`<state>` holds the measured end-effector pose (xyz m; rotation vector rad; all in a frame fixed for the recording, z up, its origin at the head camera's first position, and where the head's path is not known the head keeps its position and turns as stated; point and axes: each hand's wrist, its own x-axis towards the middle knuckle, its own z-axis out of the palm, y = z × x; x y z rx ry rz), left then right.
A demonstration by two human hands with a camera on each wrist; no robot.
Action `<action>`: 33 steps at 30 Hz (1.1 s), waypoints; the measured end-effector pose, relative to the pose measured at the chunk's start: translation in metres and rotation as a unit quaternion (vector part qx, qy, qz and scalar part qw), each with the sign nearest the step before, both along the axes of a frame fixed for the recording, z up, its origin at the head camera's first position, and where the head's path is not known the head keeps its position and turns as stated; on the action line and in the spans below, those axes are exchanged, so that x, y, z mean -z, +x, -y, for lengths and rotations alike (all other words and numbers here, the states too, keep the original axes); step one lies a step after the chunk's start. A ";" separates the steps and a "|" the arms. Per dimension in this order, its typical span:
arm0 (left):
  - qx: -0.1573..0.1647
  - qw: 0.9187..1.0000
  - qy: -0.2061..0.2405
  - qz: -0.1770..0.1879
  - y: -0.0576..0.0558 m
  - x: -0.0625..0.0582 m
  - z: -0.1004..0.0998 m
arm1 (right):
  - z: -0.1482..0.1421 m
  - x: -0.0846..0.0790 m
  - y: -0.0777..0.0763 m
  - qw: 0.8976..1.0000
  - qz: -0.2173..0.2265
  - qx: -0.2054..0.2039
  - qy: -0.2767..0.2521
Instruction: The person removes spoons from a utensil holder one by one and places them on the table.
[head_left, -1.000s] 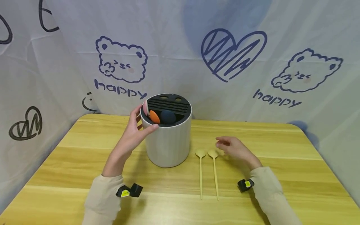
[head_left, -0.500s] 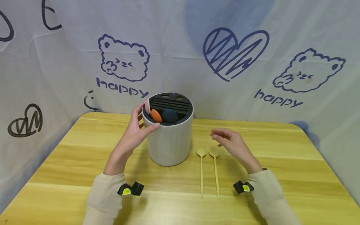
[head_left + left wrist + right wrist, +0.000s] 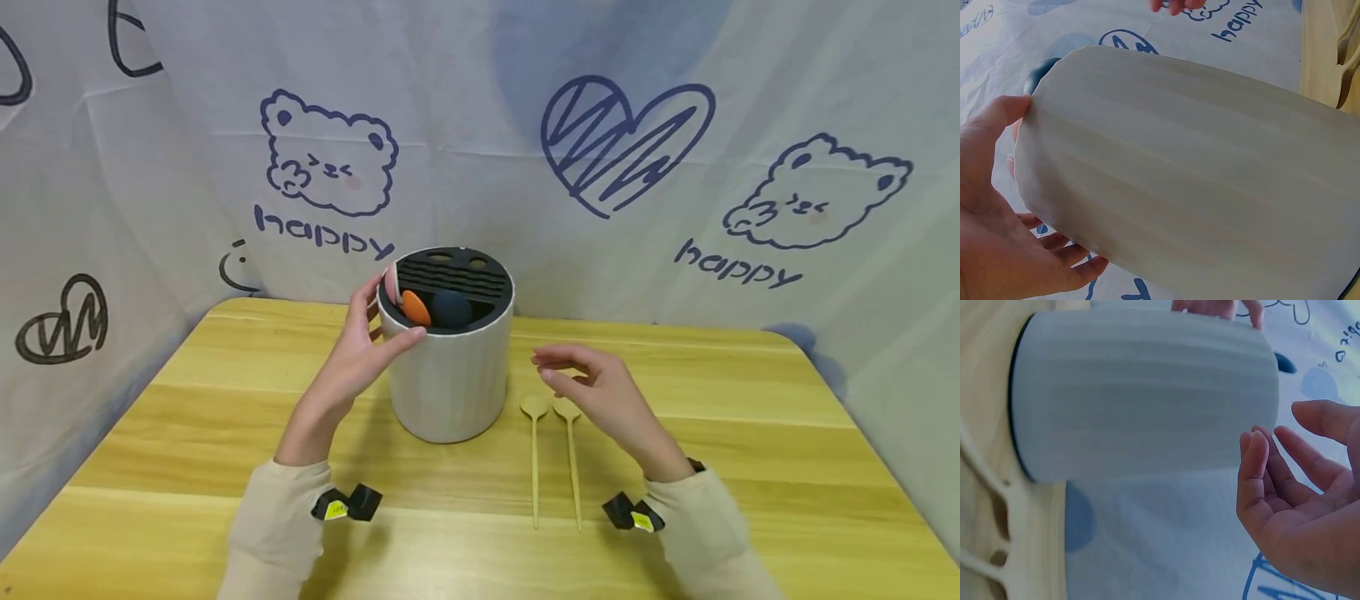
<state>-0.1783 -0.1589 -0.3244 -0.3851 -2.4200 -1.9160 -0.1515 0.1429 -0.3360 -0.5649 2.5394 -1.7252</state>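
A white ribbed utensil holder (image 3: 450,387) with a black slotted top stands upright on the table. My left hand (image 3: 351,358) grips its upper left side, thumb at the front rim and fingers around the side, as the left wrist view also shows. Inside the top compartment are an orange rounded piece (image 3: 416,308), a dark blue one (image 3: 452,309) and a pink-and-white one (image 3: 391,285); their lower parts are hidden. Two beige spoons lie side by side right of the holder, a left spoon (image 3: 535,467) and a right spoon (image 3: 573,475). Above their bowls my right hand (image 3: 600,392) hovers, fingers loosely bent, holding nothing.
The wooden table (image 3: 187,450) runs back to a white curtain (image 3: 465,192) printed with bears and hearts, close behind the holder. Another side of the curtain hangs along the left. Each wrist carries a small black camera.
My right hand has moved left, from beside the right spoon's bowl to above the spoon bowls and nearer the holder. The left hand, holder and spoons have stayed in place.
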 end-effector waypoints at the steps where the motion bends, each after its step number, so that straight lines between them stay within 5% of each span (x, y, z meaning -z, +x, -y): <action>1: 0.000 1.000 0.001 -0.001 0.000 0.000 0.000 | 0.003 -0.002 0.000 1.000 -0.002 0.002 -0.004; 8: 0.006 1.000 0.010 0.000 -0.001 0.004 -0.003 | 0.021 -0.025 -0.016 0.999 -0.042 -0.004 -0.035; 15: -0.001 1.000 0.006 -0.006 -0.001 0.002 -0.001 | 0.031 -0.052 -0.032 0.996 -0.080 -0.034 -0.002; 33: 0.000 1.000 0.005 -0.003 -0.001 0.002 0.000 | 0.053 -0.084 -0.041 0.995 -0.010 -0.086 0.042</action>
